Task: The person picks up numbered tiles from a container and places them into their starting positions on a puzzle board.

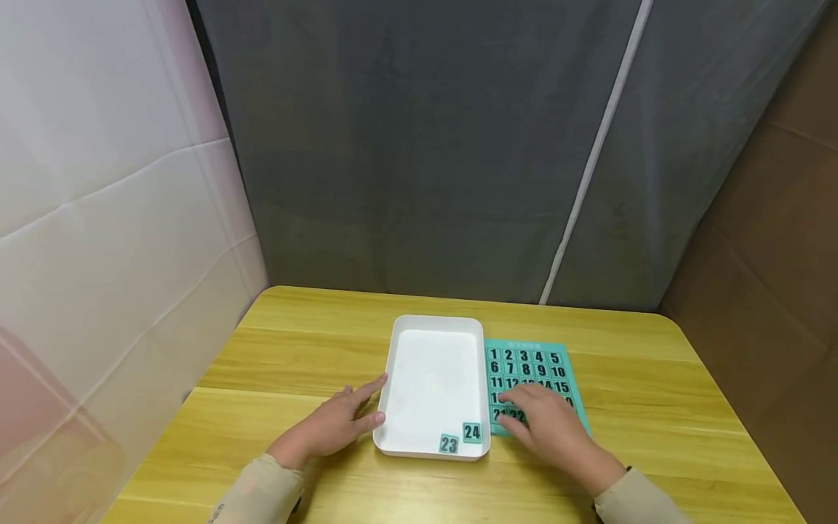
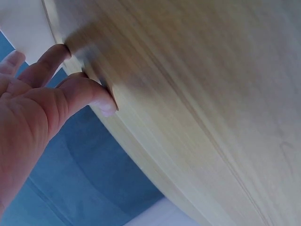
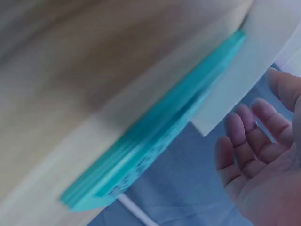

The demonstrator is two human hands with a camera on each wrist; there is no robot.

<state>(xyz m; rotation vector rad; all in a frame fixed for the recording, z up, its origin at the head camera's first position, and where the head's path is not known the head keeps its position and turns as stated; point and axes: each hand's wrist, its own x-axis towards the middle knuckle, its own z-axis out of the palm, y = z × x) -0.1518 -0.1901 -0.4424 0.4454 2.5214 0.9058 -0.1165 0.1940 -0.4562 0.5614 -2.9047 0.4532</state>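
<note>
My left hand (image 1: 334, 423) lies at the left side of a white rectangular tray (image 1: 435, 371), fingertips and thumb right at its rim. Inside the tray's near right corner are two small teal number tiles, one marked 23 (image 1: 448, 444) and one marked 24 (image 1: 471, 432). A teal number board (image 1: 569, 378) sits against the tray's right side, with rows of numbers starting at 1. Over its lower part hovers my right hand (image 1: 551, 426), covering several numbers. In the right wrist view, that hand's fingers (image 3: 244, 162) are loosely bent, with nothing seen between them and the thumb.
The yellow wood-grain table (image 1: 294, 349) has rounded far corners. Behind it hangs a dark grey curtain (image 1: 406, 160) with a white strip (image 1: 596, 149). A white sheet (image 1: 124, 189) flanks the left side and a brown one (image 1: 772, 233) the right.
</note>
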